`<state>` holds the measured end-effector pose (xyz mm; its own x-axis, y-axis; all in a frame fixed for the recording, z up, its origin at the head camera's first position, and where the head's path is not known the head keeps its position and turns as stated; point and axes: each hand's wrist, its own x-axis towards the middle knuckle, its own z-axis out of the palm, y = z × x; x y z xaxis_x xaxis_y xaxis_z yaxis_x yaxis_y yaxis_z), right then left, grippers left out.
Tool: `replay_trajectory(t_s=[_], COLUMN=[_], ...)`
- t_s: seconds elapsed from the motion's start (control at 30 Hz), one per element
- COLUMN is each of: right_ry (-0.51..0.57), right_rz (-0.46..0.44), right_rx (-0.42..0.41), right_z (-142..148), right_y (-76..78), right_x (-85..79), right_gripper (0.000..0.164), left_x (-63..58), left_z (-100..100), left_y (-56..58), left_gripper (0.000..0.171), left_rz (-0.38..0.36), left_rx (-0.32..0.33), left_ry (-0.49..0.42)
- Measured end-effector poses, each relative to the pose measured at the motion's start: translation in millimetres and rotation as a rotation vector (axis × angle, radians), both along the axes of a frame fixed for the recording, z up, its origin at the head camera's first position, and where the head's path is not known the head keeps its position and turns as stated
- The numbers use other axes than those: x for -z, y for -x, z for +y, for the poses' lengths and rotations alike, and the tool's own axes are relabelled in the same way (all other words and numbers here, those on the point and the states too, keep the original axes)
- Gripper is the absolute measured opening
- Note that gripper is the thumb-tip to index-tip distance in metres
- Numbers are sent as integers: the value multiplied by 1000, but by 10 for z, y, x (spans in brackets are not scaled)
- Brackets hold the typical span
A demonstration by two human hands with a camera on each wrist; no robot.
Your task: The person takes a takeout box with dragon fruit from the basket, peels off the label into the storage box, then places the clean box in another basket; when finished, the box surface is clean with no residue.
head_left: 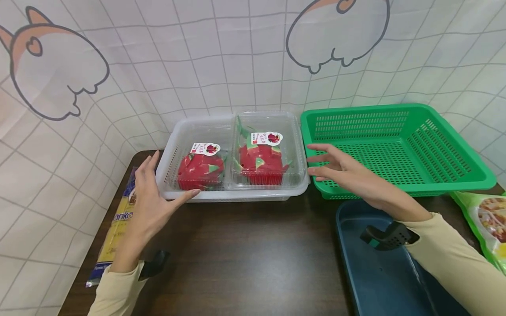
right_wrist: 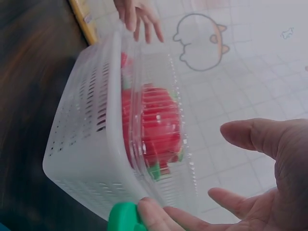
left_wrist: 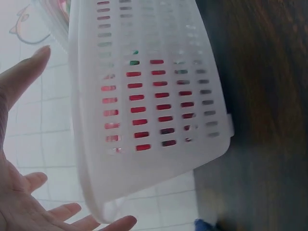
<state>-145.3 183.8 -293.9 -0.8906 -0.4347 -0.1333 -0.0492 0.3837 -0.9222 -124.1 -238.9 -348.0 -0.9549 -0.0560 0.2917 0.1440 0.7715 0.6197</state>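
Observation:
A white slotted basket [head_left: 233, 196] stands against the wall. In it are two clear plastic boxes, each with a red dragon fruit and a white label; the left box [head_left: 189, 136] sits lower, the right box [head_left: 292, 162] rises above the rim. My left hand [head_left: 152, 199] is spread at the basket's left front corner, thumb over the front rim. My right hand [head_left: 336, 169] reaches in from the right, fingers extended toward the right box and the basket's right end, over the green basket's [head_left: 419, 149] left edge. Neither hand grips anything.
A dark blue tray [head_left: 379, 267] lies at the front right under my right forearm. A yellow and blue packet [head_left: 114, 232] lies along the table's left edge. At the far right is a green food bag [head_left: 486, 224]. A patterned cloth wall [head_left: 237, 57] borders the table [head_left: 253, 259] behind.

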Motion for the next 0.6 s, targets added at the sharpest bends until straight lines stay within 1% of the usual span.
replay_trajectory(t_s=[0.1,0.2,0.3,0.37,0.5,0.6], right_ry=[10,23,35,48,100,139], right_rz=[-6,-5,-6,-11,-46,-79], right_rx=[-3,-3,-3,-2,10,22], right_z=[-33,-46,-56,-59,-56,-62], right_y=[24,48,68,79,95,109], right_x=[-5,2,3,2,-11,-22], right_gripper=[73,72,71,70,70,69], left_x=[22,61,109,144,195,223], left_z=[-16,-34,-58,-73,-85,-86], left_y=[-1,10,22,31,45,49], left_gripper=[115,115,115,113,109,108], left_rz=[-38,-79,-113,-133,-186,-207], left_rx=[4,-12,-26,-19,-3,-9], left_ry=[-52,-107,-174,-232,-331,-373])
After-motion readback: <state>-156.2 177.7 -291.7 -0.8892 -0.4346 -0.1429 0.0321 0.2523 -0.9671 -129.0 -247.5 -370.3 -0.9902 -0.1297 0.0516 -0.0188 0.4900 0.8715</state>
